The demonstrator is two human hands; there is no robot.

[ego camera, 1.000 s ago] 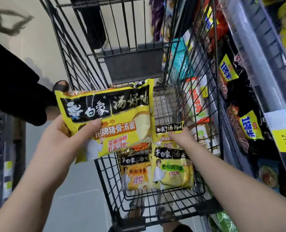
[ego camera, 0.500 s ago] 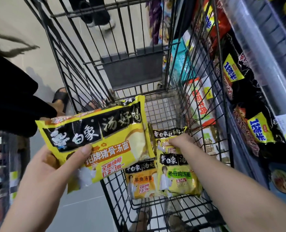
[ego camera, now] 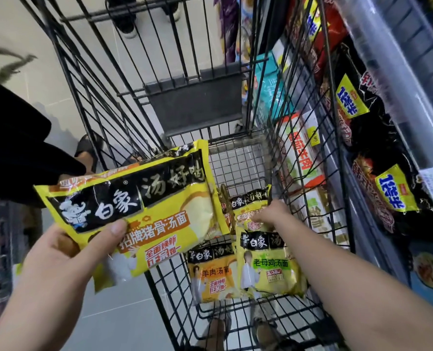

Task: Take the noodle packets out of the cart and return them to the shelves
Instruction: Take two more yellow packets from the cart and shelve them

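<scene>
While aloft, packet in left hand

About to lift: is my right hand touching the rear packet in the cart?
Cannot tell. Head view shows the right hand overlapping the rear packet, contact or gap hidden.

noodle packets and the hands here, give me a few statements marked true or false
The left hand holds a yellow packet above the left side of the cart. True.
The right hand hangs outside the cart. False: it reaches down into it, onto the far packet.
The cart floor has no packets. False: an orange-labelled packet and a green-labelled packet lie side by side there.
Black packets with yellow labels sit on the shelf to the right. True.
</scene>
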